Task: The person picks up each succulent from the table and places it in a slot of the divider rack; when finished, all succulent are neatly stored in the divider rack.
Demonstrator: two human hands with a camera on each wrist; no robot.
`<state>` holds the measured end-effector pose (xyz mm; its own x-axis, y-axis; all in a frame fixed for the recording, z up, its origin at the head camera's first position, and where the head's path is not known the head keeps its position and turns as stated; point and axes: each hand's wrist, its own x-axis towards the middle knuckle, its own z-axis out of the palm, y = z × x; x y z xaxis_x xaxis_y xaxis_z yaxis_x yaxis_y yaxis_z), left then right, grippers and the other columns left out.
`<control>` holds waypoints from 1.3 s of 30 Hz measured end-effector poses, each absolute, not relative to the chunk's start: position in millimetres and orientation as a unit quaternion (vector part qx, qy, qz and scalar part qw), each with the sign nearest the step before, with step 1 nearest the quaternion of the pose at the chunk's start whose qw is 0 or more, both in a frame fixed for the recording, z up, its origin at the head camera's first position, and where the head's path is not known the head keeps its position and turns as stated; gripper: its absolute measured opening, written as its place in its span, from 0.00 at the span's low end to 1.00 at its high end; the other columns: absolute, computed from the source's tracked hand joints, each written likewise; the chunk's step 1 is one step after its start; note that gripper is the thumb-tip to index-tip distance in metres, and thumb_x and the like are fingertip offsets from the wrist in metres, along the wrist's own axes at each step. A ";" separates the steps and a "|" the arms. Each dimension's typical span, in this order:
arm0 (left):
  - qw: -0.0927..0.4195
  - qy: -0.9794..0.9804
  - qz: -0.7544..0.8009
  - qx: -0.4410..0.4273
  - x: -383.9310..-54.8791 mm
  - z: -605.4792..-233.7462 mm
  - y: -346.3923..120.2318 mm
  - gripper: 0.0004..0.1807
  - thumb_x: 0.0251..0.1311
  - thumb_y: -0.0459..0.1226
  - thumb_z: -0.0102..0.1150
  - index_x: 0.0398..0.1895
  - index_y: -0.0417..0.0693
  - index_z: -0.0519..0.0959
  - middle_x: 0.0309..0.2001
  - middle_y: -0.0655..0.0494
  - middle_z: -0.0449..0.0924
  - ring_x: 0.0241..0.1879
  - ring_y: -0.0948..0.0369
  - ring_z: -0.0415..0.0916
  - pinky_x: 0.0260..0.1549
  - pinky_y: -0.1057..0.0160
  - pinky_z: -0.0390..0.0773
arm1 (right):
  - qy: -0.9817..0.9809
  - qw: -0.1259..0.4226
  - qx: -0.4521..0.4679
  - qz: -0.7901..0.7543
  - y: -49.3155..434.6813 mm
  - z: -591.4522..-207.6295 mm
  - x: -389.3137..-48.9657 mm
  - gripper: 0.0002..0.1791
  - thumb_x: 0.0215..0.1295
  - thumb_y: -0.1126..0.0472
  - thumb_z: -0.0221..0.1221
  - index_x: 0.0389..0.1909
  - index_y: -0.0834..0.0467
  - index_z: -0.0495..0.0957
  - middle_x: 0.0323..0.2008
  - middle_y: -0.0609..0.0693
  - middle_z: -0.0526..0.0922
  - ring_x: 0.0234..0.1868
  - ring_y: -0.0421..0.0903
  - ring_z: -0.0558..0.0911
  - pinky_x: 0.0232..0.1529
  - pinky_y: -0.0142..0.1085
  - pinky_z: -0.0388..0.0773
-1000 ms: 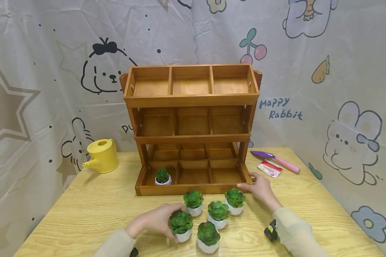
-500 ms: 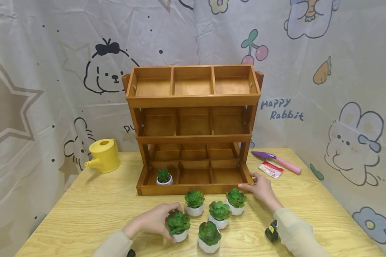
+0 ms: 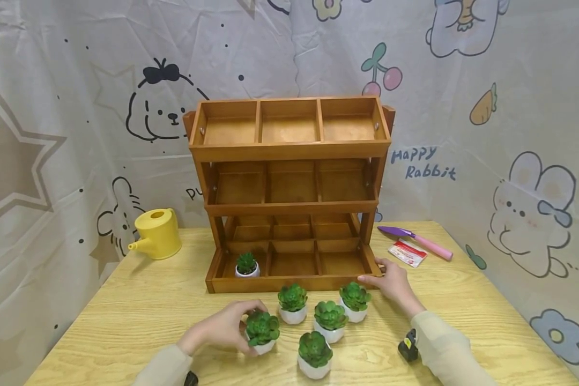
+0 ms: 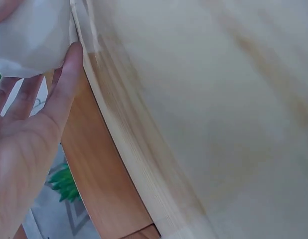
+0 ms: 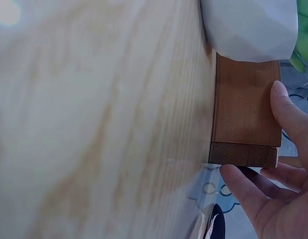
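Note:
My left hand (image 3: 229, 327) holds a potted succulent (image 3: 262, 331) by its white faceted pot, thumb on the near side and fingers on the far side. The same pot (image 4: 32, 37) shows between the fingers in the left wrist view. My right hand (image 3: 393, 283) grips the lower right front corner of a three-tier wooden shelf (image 3: 289, 151); in the right wrist view the thumb lies on the front board (image 5: 246, 104) and fingers touch the end. Several other succulents, such as the front one (image 3: 314, 354), stand between the hands. A small spiky plant (image 3: 246, 265) sits in the bottom tier's left compartment.
A yellow watering can (image 3: 157, 234) stands left of the shelf. Right of it lie a purple-bladed trowel with a pink handle (image 3: 431, 247) and a red-and-white packet (image 3: 407, 253). A printed curtain (image 3: 463, 107) hangs behind the wooden table (image 3: 106, 321).
My left hand has moved leftward with the succulent, away from the other pots. The right hand keeps its grip on the shelf corner.

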<state>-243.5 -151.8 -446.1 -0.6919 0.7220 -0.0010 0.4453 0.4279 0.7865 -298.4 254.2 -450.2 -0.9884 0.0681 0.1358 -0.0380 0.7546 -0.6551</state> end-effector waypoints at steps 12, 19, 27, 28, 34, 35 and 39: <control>0.094 0.840 0.415 0.336 -252.3 -449.4 -160.3 0.35 0.36 0.34 0.78 0.51 0.49 0.71 0.49 0.54 0.76 0.49 0.58 0.72 0.46 0.66 0.78 | -0.932 0.068 -0.009 0.355 254.3 -449.1 -297.5 0.44 0.54 0.47 0.69 0.63 0.72 0.66 0.59 0.72 0.72 0.56 0.67 0.75 0.53 0.54 0.75; 0.029 0.851 0.421 0.313 -255.2 -448.2 -157.1 0.35 0.36 0.31 0.77 0.51 0.49 0.72 0.49 0.54 0.77 0.50 0.52 0.74 0.45 0.63 0.79 | -0.933 0.073 -0.009 0.353 253.6 -448.4 -296.8 0.44 0.53 0.47 0.69 0.62 0.72 0.66 0.59 0.71 0.72 0.56 0.67 0.75 0.53 0.54 0.75; -0.052 0.851 0.439 0.282 -257.5 -446.0 -150.4 0.37 0.35 0.28 0.76 0.54 0.47 0.72 0.51 0.51 0.78 0.49 0.54 0.77 0.49 0.56 0.78 | -0.931 0.077 -0.006 0.357 252.8 -448.7 -296.4 0.42 0.54 0.48 0.69 0.62 0.72 0.67 0.59 0.71 0.72 0.55 0.66 0.76 0.52 0.53 0.76; -0.059 0.852 0.440 0.278 -258.1 -445.7 -149.3 0.37 0.35 0.28 0.76 0.54 0.48 0.72 0.51 0.52 0.78 0.49 0.55 0.77 0.49 0.57 0.78 | -0.931 0.078 -0.007 0.357 252.7 -448.7 -296.4 0.43 0.54 0.48 0.69 0.62 0.72 0.67 0.58 0.71 0.72 0.55 0.66 0.76 0.52 0.53 0.76; -0.102 0.853 0.442 0.259 -263.9 -443.9 -140.4 0.39 0.34 0.26 0.77 0.55 0.49 0.73 0.51 0.54 0.78 0.49 0.54 0.77 0.50 0.56 0.78 | -0.931 0.079 -0.009 0.357 252.9 -448.6 -296.4 0.42 0.54 0.48 0.69 0.62 0.72 0.67 0.58 0.71 0.73 0.55 0.67 0.76 0.52 0.54 0.76; -0.106 0.852 0.443 0.257 -264.8 -443.1 -138.6 0.39 0.34 0.25 0.77 0.55 0.49 0.73 0.51 0.55 0.78 0.50 0.54 0.77 0.50 0.56 0.78 | -0.931 0.078 -0.009 0.357 252.9 -448.6 -296.4 0.42 0.54 0.49 0.69 0.62 0.72 0.67 0.58 0.71 0.72 0.55 0.67 0.76 0.52 0.54 0.76; -0.119 0.849 0.448 0.254 -269.2 -440.3 -131.3 0.39 0.33 0.23 0.76 0.55 0.50 0.74 0.51 0.54 0.78 0.52 0.53 0.76 0.50 0.52 0.77 | -0.931 0.073 -0.010 0.356 252.6 -448.4 -296.3 0.42 0.55 0.49 0.69 0.62 0.72 0.66 0.59 0.71 0.72 0.56 0.67 0.76 0.53 0.54 0.76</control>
<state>-269.2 -131.3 -440.3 -0.8424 0.3252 0.4296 0.5382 0.4699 0.6996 -296.3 252.6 -448.4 -0.9890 0.0702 0.1300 -0.0345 0.7458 -0.6653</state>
